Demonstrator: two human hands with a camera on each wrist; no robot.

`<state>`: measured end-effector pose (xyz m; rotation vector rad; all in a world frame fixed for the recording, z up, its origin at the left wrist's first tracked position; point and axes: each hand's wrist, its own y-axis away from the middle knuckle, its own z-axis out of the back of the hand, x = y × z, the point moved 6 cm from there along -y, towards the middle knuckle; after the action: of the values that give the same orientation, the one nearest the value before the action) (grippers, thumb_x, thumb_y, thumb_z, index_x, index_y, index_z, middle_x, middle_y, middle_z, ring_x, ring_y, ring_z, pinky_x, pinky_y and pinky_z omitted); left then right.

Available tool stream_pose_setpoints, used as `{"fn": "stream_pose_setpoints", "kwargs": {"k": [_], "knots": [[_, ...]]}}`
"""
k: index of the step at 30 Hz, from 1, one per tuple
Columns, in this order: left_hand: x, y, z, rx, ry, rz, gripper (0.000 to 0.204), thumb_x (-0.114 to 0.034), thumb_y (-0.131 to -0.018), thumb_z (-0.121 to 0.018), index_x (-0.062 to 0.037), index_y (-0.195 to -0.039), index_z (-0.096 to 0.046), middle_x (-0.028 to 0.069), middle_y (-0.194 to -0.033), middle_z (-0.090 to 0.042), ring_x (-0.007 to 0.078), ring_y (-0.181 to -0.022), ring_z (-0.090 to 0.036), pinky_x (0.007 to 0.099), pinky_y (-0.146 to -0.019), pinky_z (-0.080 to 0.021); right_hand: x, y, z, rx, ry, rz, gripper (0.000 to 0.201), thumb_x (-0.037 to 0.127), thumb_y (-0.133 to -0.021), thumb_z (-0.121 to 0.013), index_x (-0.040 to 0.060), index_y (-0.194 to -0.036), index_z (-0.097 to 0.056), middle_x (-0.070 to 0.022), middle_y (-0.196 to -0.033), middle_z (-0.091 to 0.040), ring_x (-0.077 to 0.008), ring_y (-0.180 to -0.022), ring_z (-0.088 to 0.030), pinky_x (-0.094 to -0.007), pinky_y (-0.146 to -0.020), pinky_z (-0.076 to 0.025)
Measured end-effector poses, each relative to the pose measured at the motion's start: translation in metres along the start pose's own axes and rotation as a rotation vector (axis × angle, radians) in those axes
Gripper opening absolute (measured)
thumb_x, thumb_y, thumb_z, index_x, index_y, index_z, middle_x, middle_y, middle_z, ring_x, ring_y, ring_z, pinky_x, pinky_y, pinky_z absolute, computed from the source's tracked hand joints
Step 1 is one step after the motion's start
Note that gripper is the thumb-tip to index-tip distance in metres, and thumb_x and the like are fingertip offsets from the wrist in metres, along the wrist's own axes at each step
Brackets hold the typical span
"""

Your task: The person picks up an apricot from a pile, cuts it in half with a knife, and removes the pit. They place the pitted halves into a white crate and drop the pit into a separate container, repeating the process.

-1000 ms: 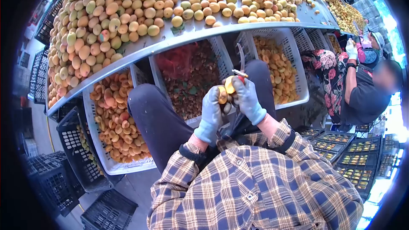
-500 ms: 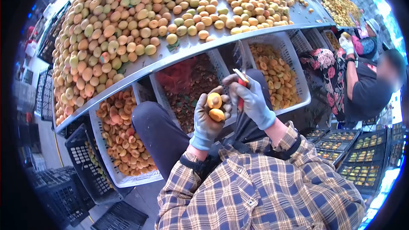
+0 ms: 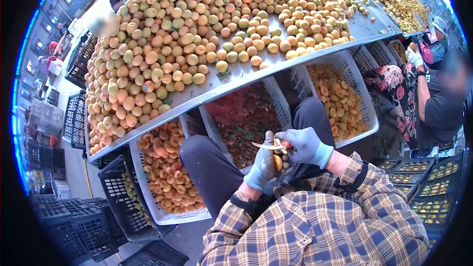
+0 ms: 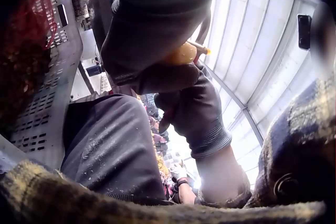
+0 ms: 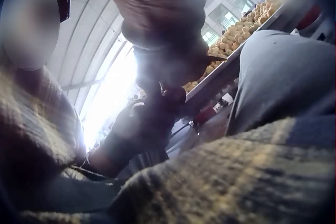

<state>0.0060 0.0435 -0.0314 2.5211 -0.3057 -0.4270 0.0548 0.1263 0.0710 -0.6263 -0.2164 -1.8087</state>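
Observation:
Both hands wear grey-blue gloves and meet over the lap. In the head view my left hand [image 3: 261, 168] grips an apricot [image 3: 278, 161], largely covered by the fingers; its yellow-orange flesh also shows in the left wrist view as a piece of apricot [image 4: 184, 55] beside the thumb. My right hand [image 3: 309, 147] holds a red-handled knife [image 3: 266, 146], whose thin curved blade points left across the left fingertips. The right wrist view is dark and blurred around the hands.
A metal sorting table [image 3: 217, 86] piled with whole apricots [image 3: 162, 44] stands in front. Below it are white crates of apricot halves [image 3: 170, 177] and a crate of dark stones [image 3: 246, 118]. Black crates [image 3: 125, 192] stand at left; another person [image 3: 438, 108] sits at right.
The left hand, palm up with two apricot halves half a second ago, has turned and closed round the fruit. The right hand has come against it, the knife blade swinging to point left.

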Motion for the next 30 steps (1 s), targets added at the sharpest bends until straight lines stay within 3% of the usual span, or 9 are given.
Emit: {"fn": "stream_pose_setpoints", "kwargs": {"k": [6, 8, 10, 14, 16, 18, 20, 23, 30], "knots": [[-0.011, 0.005, -0.008, -0.084, -0.133, -0.22, 0.055, -0.065, -0.09, -0.04, -0.0127, -0.095, -0.056, 0.0023, -0.067, -0.056, 0.015, -0.05, -0.051, 0.0274, -0.043, -0.043, -0.023, -0.003, -0.019, -0.267, -0.27, -0.089, 0.018, 0.018, -0.079, -0.067, 0.0072, -0.092, -0.061, -0.0125, -0.073, -0.063, -0.0284, -0.064, -0.064, -0.0354, -0.056, -0.05], [-0.024, 0.014, -0.002, -0.091, -0.288, -0.359, 0.053, -0.057, -0.095, -0.038, -0.0075, -0.1, -0.056, 0.0057, -0.066, -0.056, 0.0158, -0.052, -0.055, 0.0293, -0.044, -0.047, -0.05, -0.001, -0.034, -0.325, -0.775, -0.485, 0.021, 0.026, -0.089, -0.065, 0.005, -0.088, -0.061, -0.0071, -0.068, -0.059, -0.0163, -0.058, -0.057, -0.0271, -0.056, -0.046], [-0.054, 0.047, -0.009, -0.107, -0.326, -0.577, 0.048, -0.047, -0.099, -0.036, -0.0043, -0.104, -0.056, 0.0061, -0.066, -0.056, 0.0157, -0.051, -0.054, 0.0286, -0.045, -0.047, -0.06, -0.009, -0.031, -0.283, -0.795, -0.511, 0.026, 0.024, -0.086, -0.068, 0.0042, -0.102, -0.061, -0.0077, -0.081, -0.065, -0.0181, -0.072, -0.063, -0.0285, -0.066, -0.049], [-0.127, 0.161, 0.043, -0.624, -0.562, -1.179, 0.031, -0.027, -0.1, -0.042, -0.003, -0.101, -0.061, 0.0044, -0.084, -0.06, 0.0097, -0.063, -0.055, 0.0219, -0.051, -0.045, -0.06, -0.016, -0.044, 0.021, -0.599, -0.441, 0.05, 0.022, -0.083, -0.07, 0.0059, -0.127, -0.052, -0.0166, -0.112, -0.064, -0.0273, -0.106, -0.062, -0.0326, -0.09, -0.047], [-0.153, 0.214, 0.068, -0.974, -0.696, -1.221, 0.027, -0.022, -0.098, -0.046, -0.0001, -0.102, -0.062, 0.007, -0.094, -0.061, 0.0143, -0.079, -0.059, 0.0242, -0.068, -0.048, -0.065, -0.026, -0.046, -0.089, -0.705, -0.369, 0.041, 0.022, -0.085, -0.068, 0.004, -0.12, -0.056, -0.0148, -0.108, -0.066, -0.0233, -0.102, -0.063, -0.0322, -0.089, -0.047], [-0.171, 0.238, 0.081, -1.138, -1.321, -1.247, 0.024, -0.017, -0.095, -0.051, 0.0028, -0.105, -0.062, 0.0113, -0.105, -0.059, 0.0216, -0.101, -0.056, 0.0307, -0.087, -0.045, -0.068, -0.049, -0.042, -0.081, -0.81, -0.338, 0.036, 0.021, -0.087, -0.066, 0.003, -0.117, -0.058, -0.0101, -0.104, -0.065, -0.0172, -0.096, -0.061, -0.0299, -0.086, -0.047], [-0.182, 0.242, 0.088, -1.259, -1.507, -1.053, 0.023, -0.008, -0.089, -0.056, 0.0032, -0.108, -0.062, 0.0145, -0.121, -0.051, 0.0268, -0.115, -0.047, 0.0355, -0.097, -0.039, -0.061, -0.079, -0.024, -0.115, -0.97, -0.246, 0.025, 0.021, -0.092, -0.061, 0.002, -0.108, -0.062, -0.0018, -0.094, -0.062, -0.0075, -0.085, -0.055, -0.0259, -0.077, -0.047], [-0.207, 0.212, 0.061, -1.193, -1.528, -1.096, 0.022, -0.006, -0.088, -0.056, 0.0031, -0.107, -0.062, 0.0143, -0.117, -0.054, 0.0265, -0.112, -0.05, 0.0357, -0.098, -0.039, -0.062, -0.118, -0.017, -0.01, -1.198, -0.212, 0.024, 0.023, -0.094, -0.058, 0.0042, -0.108, -0.063, -0.0001, -0.088, -0.063, -0.006, -0.077, -0.054, -0.0238, -0.07, -0.046], [-0.286, 0.029, -0.05, -0.434, -1.595, -1.08, 0.02, -0.001, -0.087, -0.056, 0.0015, -0.107, -0.06, 0.0125, -0.108, -0.061, 0.0236, -0.105, -0.058, 0.0311, -0.092, -0.043, -0.094, -0.137, -0.036, 0.157, -1.351, -0.399, 0.023, 0.023, -0.095, -0.056, 0.0043, -0.106, -0.063, 0.003, -0.087, -0.062, -0.0043, -0.076, -0.052, -0.0226, -0.068, -0.045]]}}
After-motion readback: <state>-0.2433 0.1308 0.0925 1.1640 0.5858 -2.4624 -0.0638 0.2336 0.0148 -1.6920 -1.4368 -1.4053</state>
